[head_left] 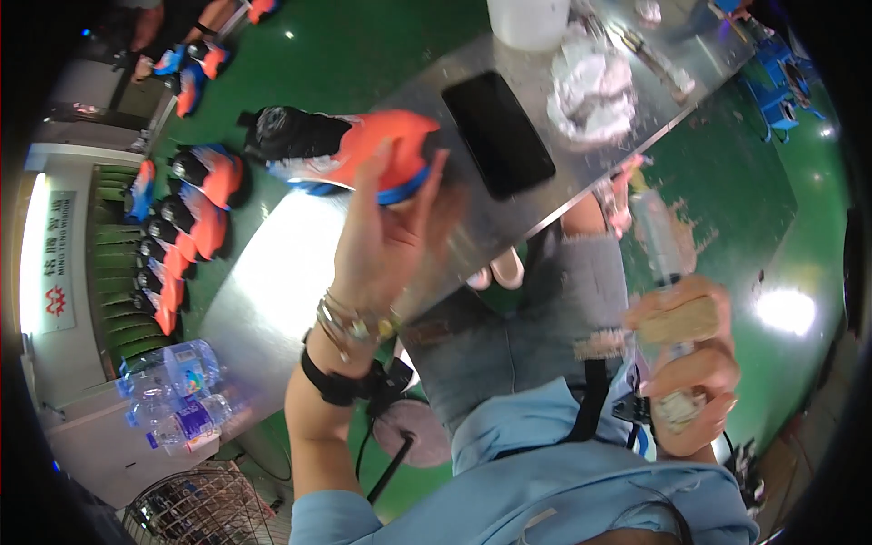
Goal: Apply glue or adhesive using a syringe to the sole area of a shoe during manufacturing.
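Shoe (341, 138) was orange at one end, blk at the other, w/ blue along the sole. Phone (500, 136) nr the table's (263, 336) front edge was blk; crumpled cloth (590, 91), white; table, silvery grey (glare-white in one patch). Jeans (595, 282) were grey, shirt (563, 481) lt blue.

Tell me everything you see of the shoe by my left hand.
The shoe is orange over one end and black over the other, with pale markings low on the side and a blue lower edge. The upper looks like fabric. It lies lengthwise across the view, orange end right, over the metal table and left of the phone. The left hand overlaps the orange end; blur hides how firmly it touches.
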Available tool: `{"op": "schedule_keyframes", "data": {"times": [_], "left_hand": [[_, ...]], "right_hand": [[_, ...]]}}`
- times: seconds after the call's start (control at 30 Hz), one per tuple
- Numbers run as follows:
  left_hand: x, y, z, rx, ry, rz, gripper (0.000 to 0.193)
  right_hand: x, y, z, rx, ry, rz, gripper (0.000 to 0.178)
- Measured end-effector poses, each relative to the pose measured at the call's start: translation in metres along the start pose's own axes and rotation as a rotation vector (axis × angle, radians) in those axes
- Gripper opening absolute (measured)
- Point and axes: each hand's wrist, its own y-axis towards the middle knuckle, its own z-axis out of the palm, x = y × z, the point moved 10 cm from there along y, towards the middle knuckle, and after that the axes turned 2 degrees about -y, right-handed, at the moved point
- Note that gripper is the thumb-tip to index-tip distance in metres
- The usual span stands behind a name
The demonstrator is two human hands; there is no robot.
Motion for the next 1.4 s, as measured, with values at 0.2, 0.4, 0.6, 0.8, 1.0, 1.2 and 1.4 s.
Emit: {"op": "schedule_keyframes", "data": {"times": [0.2,0.4,0.6,0.8,1.0,1.2,1.4], "left_hand": [[-0.183,0.101,-0.140,-0.255,0.004,0.591,0.037],[-0.186,0.125,-0.129,-0.273,0.159,0.552,0.023],[-0.111,0.219,-0.033,-0.111,0.493,0.128,0.034],[-0.037,0.342,0.084,0.556,0.581,-0.018,0.054],[0.076,0.399,0.191,0.399,0.627,-0.363,0.074],[0.063,0.434,0.202,0.285,0.284,-0.219,0.064],[-0.008,0.472,0.163,0.215,0.454,0.135,0.048]], "right_hand": [[-0.005,0.013,-0.044,-0.208,-0.265,0.017,0.057],[-0.050,0.031,-0.074,-0.188,-0.294,0.046,0.046],[-0.100,0.074,-0.089,-0.171,-0.213,-0.019,0.033],[-0.135,0.087,-0.080,-0.068,-0.077,0.007,0.027],[-0.145,0.089,-0.091,-0.021,-0.149,0.037,0.027],[-0.141,0.094,-0.082,0.004,-0.205,0.001,0.026],[-0.133,0.083,-0.077,-0.040,-0.189,0.065,0.030]]}}
